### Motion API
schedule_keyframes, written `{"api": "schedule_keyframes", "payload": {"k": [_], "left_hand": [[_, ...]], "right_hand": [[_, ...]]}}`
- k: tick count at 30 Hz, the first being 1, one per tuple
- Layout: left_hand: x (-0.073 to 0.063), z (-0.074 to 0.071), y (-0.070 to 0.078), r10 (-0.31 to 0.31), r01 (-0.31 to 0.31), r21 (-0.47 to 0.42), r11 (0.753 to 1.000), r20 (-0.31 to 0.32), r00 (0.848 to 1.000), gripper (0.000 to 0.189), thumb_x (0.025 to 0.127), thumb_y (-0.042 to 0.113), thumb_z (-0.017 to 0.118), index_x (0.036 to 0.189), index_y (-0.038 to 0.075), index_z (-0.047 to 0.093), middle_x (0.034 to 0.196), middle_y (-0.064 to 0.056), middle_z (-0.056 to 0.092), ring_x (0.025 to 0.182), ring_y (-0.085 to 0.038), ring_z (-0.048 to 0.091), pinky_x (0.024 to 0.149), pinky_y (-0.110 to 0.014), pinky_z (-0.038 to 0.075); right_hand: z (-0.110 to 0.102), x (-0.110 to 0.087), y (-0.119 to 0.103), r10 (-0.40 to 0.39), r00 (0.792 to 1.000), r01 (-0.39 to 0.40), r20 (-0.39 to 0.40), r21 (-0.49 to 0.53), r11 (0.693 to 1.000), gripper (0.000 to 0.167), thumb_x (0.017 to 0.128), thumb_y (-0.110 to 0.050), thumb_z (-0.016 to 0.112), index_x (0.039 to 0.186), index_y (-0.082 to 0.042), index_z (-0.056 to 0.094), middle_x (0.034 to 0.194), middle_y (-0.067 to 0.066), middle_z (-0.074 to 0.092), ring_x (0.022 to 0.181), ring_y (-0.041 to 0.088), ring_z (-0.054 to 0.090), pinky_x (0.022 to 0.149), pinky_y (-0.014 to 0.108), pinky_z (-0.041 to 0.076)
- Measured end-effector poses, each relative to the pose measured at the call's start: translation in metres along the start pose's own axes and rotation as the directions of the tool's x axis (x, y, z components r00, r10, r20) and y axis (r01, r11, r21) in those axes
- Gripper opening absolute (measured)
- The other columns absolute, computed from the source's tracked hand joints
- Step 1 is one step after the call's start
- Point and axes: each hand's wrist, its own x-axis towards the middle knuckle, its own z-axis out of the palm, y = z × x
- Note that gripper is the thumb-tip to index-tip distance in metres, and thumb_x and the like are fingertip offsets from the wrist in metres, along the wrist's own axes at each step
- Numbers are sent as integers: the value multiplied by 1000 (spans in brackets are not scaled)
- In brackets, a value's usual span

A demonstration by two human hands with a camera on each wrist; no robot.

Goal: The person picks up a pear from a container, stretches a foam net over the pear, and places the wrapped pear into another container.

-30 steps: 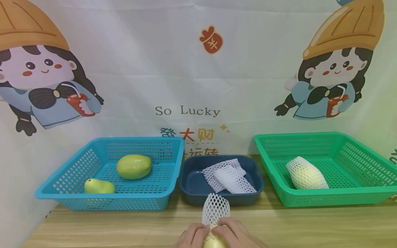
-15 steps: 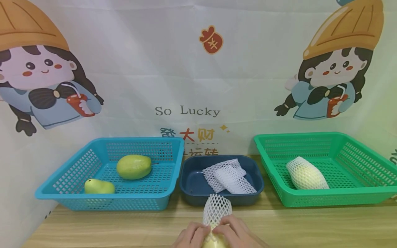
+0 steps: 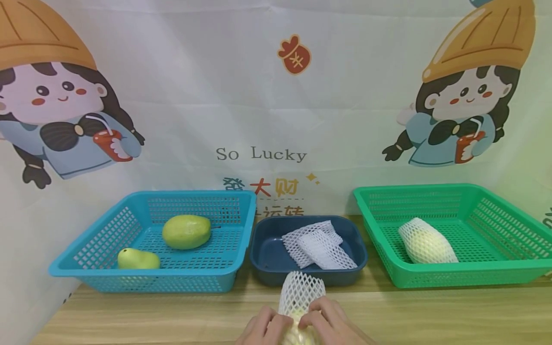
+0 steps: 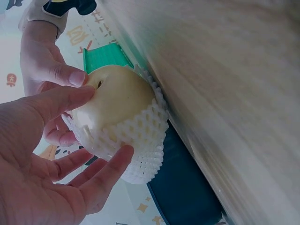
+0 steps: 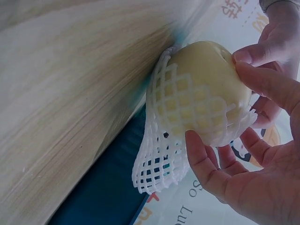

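Note:
Near the table's front edge, a round, pale yellow fruit (image 4: 124, 91) is partly inside a white foam net sleeve (image 5: 159, 171). The net's loose end points away from me, toward the dark blue tray (image 3: 267, 278). My left hand (image 3: 266, 328) holds the fruit from the left, thumb at its bare stem end and fingers on the net. Opposite it, my right hand (image 3: 331, 325) holds the right side, its thumb also at the bare end. Both thumbs nearly meet in the wrist views. In the head view the hands hide part of the fruit.
Two white foam nets (image 3: 321, 247) lie in the blue tray. To the left, a blue basket (image 3: 151, 273) bears a green oval fruit (image 3: 187, 232) and a smaller green fruit (image 3: 138, 259). On the right, a green basket (image 3: 470, 273) holds a netted fruit (image 3: 427, 242).
The net now covers more of the fruit toward me, and its loose end looks wider. Both hands have shifted slightly while keeping their hold.

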Motion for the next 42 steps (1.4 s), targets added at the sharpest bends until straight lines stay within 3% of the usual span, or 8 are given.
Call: {"api": "schedule_keyframes", "payload": {"k": [3,7,13,15,21,35,39,42], "left_hand": [[0,-2,1,-31,32,-22,999,59,998,34,75,54,67,89,24,58,81,18,39,66,3,35,49,-13,30],[0,-3,1,-51,53,-32,998,77,996,34,73,54,68,87,24,57,81,18,37,66,3,35,50,-14,30],[1,-5,2,-89,104,-69,992,196,977,30,77,51,66,86,25,54,82,17,35,64,3,33,50,-15,30],[1,-4,2,-89,105,-72,992,204,975,27,77,46,67,84,25,53,80,17,34,62,4,31,49,-14,29],[1,-3,4,-3,7,-72,997,54,999,27,70,30,74,76,26,48,74,18,28,59,7,25,47,-8,22],[-1,1,3,43,-41,-97,994,23,999,30,69,21,74,76,25,45,75,18,27,59,7,24,47,-4,19],[-2,12,1,50,-57,-69,996,-105,993,35,62,23,78,86,20,53,79,14,36,61,6,32,48,-5,24],[-6,23,0,-27,33,21,999,-228,973,45,57,30,78,95,16,59,81,8,47,61,0,41,48,-11,32]], "right_hand": [[1,0,-2,52,999,-52,17,21,998,29,84,-48,62,95,-21,57,101,-13,40,91,6,43,70,19,44],[3,0,-5,86,996,-87,17,45,995,25,84,-44,64,92,-23,56,98,-14,38,89,6,41,67,18,41],[9,0,-6,-17,990,23,-137,38,999,25,73,-25,73,85,-23,52,94,-14,38,84,4,39,65,14,38],[11,0,-6,-42,986,50,-160,46,998,27,70,-20,74,84,-22,51,93,-13,38,83,2,38,65,12,36],[11,1,-7,-60,989,67,-133,49,997,27,68,-14,74,79,-23,51,89,-14,35,76,-2,30,62,7,28],[13,-1,-9,-18,995,16,-95,-19,1000,25,71,-16,73,74,-26,50,85,-16,33,72,-3,26,55,6,24],[13,-1,-4,-66,993,60,-102,-58,997,24,72,-17,72,74,-24,49,84,-14,33,71,-2,26,56,6,23],[12,0,-1,-101,988,92,-115,-84,992,26,71,-17,73,75,-24,48,83,-13,33,71,-1,26,58,5,22]]}}
